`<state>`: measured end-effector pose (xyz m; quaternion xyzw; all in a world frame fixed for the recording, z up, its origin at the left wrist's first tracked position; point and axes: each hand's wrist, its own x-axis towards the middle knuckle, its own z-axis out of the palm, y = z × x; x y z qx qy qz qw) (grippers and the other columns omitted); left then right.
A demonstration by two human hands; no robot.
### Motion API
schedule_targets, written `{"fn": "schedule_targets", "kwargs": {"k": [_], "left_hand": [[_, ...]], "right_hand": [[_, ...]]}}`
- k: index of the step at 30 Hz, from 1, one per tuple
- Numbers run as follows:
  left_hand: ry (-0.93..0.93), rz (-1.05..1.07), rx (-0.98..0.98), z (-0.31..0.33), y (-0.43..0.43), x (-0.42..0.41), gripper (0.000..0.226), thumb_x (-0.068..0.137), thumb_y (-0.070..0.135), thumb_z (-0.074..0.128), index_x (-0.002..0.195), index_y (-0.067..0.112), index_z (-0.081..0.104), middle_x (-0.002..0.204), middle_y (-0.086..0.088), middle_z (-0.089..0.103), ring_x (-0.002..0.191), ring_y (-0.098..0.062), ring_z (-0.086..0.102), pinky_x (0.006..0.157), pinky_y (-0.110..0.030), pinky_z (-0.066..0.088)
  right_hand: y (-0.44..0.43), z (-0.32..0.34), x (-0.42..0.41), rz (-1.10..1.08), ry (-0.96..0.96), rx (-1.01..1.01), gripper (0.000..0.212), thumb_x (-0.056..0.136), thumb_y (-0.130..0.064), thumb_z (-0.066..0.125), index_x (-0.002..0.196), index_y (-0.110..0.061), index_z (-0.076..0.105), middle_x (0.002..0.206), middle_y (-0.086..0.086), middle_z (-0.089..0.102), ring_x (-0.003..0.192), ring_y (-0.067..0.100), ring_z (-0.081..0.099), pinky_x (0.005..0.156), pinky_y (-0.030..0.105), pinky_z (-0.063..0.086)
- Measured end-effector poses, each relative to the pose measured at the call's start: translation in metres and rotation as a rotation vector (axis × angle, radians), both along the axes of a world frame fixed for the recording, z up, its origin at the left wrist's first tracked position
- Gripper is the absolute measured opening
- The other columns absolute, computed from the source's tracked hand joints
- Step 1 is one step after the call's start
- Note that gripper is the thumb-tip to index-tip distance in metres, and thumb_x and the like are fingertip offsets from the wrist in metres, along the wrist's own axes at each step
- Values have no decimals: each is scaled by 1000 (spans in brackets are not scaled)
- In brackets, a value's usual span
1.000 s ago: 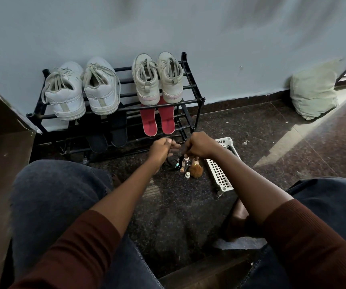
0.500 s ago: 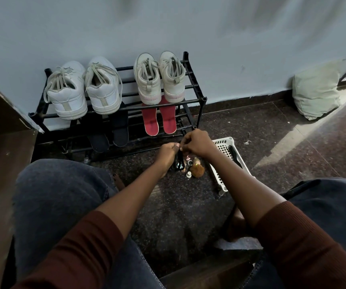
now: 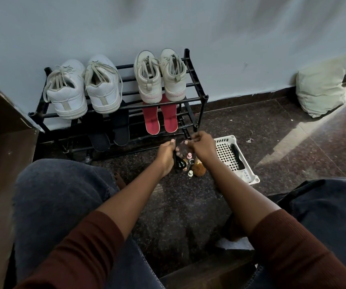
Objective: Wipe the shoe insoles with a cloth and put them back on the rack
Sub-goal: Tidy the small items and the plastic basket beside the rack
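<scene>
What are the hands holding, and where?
Left hand grips a black looped tool mid-length; right hand pinches a small dark thing, too blurred to identify.

Four shoes (image 3: 67, 94), four insoles (image 3: 151, 120) (two red), one rack (image 3: 196, 99).

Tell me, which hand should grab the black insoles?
Left, probably. The left hand is nearer the black insoles low on the rack; the right hand would cross over it. It must first drop the dark tool it seems to grip.
</scene>
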<state>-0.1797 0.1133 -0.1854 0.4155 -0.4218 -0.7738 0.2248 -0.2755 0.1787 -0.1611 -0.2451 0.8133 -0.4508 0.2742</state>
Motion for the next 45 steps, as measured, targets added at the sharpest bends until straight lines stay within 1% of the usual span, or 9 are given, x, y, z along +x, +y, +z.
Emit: {"fn": "schedule_targets", "kwargs": {"k": [3,9,12,16,20,30,35,40,45], "left_hand": [[59,-20,118,5,-1,-1,42,101,39,35,87,8,58,58,4,46,45,-4,42,49,-18,43],[8,12,126,2,8,-10,28,98,7,45,126,1,47,102,-4,59,106,-16,53,73,-13,48],[-10,73,167,-2,10,-14,12,100,9,42,95,7,53,87,-7,56,77,-13,55,74,-21,49],[-109,78,102,-21,13,-26,32,102,16,38,72,10,47,66,-2,43,63,-12,45,63,-21,43],[-167,48,87,-41,13,-39,29,102,16,39,74,12,48,70,0,46,65,-9,45,63,-19,43],[-322,-176,16,-84,13,-90,35,103,28,35,72,16,48,74,-1,51,70,-15,49,75,-30,42],[-370,-193,21,-108,0,-135,34,104,26,30,74,19,43,68,3,47,50,-5,46,46,-20,31],[-455,-336,1,-146,-9,-192,32,102,23,39,122,2,51,126,-16,56,82,-17,54,66,-31,42],[-529,-463,-148,-186,-14,-256,18,96,7,51,113,1,55,95,-8,54,68,-8,51,44,-10,45]], "right_hand": [[3,-17,4,100,-67,51,15,85,-29,63,92,-15,64,95,11,70,90,23,64,86,40,52],[7,-37,20,292,-249,57,39,99,-34,40,116,-4,57,111,11,62,105,23,57,92,36,42],[10,-48,22,223,-462,-42,34,99,-29,40,117,-6,57,111,7,60,106,20,56,100,36,42],[15,-63,14,197,-625,-89,22,99,-28,41,100,-17,60,115,14,63,108,25,58,102,42,42],[23,-75,3,245,-648,-48,34,99,-29,40,118,-4,54,106,12,62,90,17,58,73,24,46],[26,-109,-41,271,-415,150,34,93,-6,39,125,-2,47,106,20,59,84,21,52,73,32,42],[33,-130,-77,223,-95,320,30,95,-19,43,120,-2,48,117,25,58,103,34,55,77,30,36],[41,-163,-117,162,172,463,18,94,-8,41,109,-2,49,109,22,61,101,37,57,75,35,40],[44,-203,-159,58,308,679,20,93,-2,31,107,-5,47,106,18,59,96,34,57,76,41,43]]}}
